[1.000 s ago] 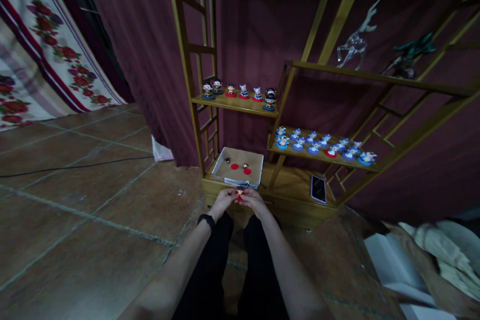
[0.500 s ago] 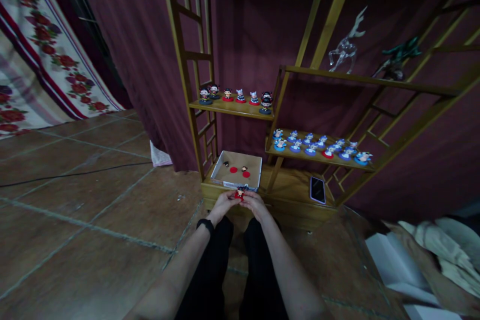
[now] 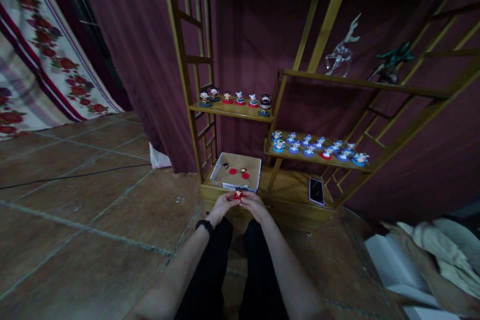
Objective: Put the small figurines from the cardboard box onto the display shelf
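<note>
Both my hands meet in front of a wooden shelf unit, pinching a small figurine (image 3: 238, 193) with a red base between their fingertips. My left hand (image 3: 222, 206) grips it from the left, with a black band on that wrist. My right hand (image 3: 254, 205) grips it from the right. Just beyond them lies a shallow cardboard box (image 3: 253, 181) with two red discs and two small figurine parts inside.
A row of figurines (image 3: 235, 98) stands on the upper left shelf; several blue-based ones (image 3: 315, 147) fill the lower right shelf. A phone (image 3: 315, 190) lies on the base board. A glass deer (image 3: 340, 50) stands higher up. White boxes and cloth (image 3: 423, 255) lie at right.
My hands stay together on the figurine. The view has shifted slightly, so the shelf sits a little lower and left in the picture.
</note>
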`<state>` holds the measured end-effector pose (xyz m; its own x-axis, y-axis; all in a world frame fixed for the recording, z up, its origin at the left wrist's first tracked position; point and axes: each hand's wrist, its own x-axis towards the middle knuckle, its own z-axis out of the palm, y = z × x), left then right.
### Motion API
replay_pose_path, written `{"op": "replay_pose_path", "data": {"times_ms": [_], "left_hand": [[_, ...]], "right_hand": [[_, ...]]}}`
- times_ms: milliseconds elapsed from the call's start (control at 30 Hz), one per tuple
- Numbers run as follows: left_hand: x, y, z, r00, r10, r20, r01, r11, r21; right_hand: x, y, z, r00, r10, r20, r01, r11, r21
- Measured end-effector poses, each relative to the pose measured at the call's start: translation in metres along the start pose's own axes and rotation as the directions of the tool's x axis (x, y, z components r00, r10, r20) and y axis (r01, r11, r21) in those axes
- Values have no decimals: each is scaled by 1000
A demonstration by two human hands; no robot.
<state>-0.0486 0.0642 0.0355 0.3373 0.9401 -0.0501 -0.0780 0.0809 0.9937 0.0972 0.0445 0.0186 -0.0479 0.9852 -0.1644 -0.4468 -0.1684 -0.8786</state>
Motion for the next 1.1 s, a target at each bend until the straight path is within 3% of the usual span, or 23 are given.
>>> {"op": "replay_pose_path", "data": {"times_ms": [333,567,900,1100], "left_hand": [[5,-7,-2,1000,-9,-3,9,1000,-16],[8,-11,-1,996,1,-89,-3,1000,-28],[10,-12,-5,999,35,32,-36,999,39],[10,-16,-5,999,42,6,-42,995,87]], "right_hand": [[4,7,-6,1000,21,6,-20,999,-34],[6,8,-6,999,43,-18,-44,998,-54],[6,10,-7,1000,13,-17,-13,999,-43],[6,9,-8,1000,23,-12,-23,998,-61]]}}
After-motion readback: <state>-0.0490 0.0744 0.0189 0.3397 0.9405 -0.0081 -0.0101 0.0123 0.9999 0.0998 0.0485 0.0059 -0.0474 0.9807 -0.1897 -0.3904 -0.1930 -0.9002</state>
